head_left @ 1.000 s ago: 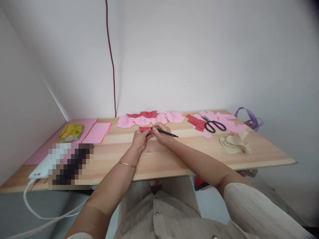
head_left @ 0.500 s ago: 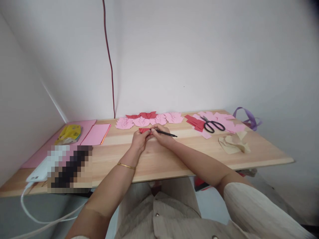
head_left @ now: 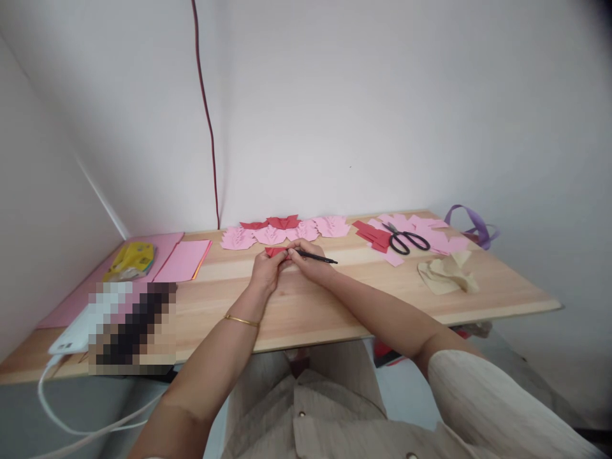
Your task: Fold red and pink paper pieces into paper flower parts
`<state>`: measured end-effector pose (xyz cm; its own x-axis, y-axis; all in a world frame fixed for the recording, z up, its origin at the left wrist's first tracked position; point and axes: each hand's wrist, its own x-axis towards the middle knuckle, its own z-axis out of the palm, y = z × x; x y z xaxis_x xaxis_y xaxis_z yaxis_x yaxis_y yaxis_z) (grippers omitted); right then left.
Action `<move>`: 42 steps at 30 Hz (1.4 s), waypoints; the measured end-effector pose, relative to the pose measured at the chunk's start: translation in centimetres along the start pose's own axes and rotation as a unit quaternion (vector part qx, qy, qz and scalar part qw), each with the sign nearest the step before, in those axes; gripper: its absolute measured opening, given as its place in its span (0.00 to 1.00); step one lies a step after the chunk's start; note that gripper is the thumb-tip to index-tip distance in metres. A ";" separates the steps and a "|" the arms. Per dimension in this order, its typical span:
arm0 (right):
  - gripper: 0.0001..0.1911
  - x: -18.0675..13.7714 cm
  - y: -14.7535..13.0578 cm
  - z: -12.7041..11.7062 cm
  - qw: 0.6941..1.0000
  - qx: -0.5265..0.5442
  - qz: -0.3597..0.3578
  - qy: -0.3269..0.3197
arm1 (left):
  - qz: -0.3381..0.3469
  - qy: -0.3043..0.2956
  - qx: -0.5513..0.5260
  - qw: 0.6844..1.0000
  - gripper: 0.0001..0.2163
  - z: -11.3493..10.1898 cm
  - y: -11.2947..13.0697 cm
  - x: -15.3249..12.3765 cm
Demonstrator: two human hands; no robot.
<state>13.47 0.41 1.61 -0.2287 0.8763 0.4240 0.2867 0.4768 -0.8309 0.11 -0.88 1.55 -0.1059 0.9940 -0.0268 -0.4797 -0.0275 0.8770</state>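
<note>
Over the middle of the wooden table, my left hand (head_left: 266,269) is closed on a small piece of folded red paper (head_left: 274,251). Close against it, my right hand (head_left: 308,257) grips a black pen (head_left: 318,257), whose far end sticks out to the right over the wrist. The fingertips of both hands meet at the red paper and hide part of it. Just beyond them lies a row of pink cut-paper pieces (head_left: 239,238), with red folded pieces (head_left: 284,222) behind.
Scissors (head_left: 400,241) with black handles lie on red strips (head_left: 371,236) and pink scraps (head_left: 447,242) at right. Crumpled tan paper (head_left: 447,274) is nearer. At left are pink sheets (head_left: 179,260), a yellow packet (head_left: 131,260) and a white device (head_left: 69,341) with a cable, partly blurred out.
The view has shifted very slightly. Both hands keep their hold on the red paper and the pen, with hardly any visible movement.
</note>
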 end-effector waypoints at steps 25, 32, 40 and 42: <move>0.11 0.0 0.0 0.0 1.000 0.009 0.000 -0.003 | -0.003 0.001 -0.002 1.000 0.12 0.1 0.2 0.0; 0.12 0.0 -0.3 -0.2 1.000 -0.001 0.004 0.000 | 0.000 0.000 -0.004 1.000 0.12 0.0 0.1 0.0; 0.12 0.0 0.1 -0.1 1.000 0.003 -0.002 -0.006 | 0.000 0.008 -0.003 1.000 0.12 0.0 0.1 0.1; 0.12 0.0 0.1 -0.1 1.000 -0.003 -0.004 -0.006 | 0.000 0.009 -0.002 1.000 0.12 0.0 0.0 0.1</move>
<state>13.61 0.47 1.59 -0.2413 0.8721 0.4257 0.2906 0.4835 -0.8257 0.09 -0.75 1.53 -0.1208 0.9920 -0.0357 -0.4829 -0.0273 0.8752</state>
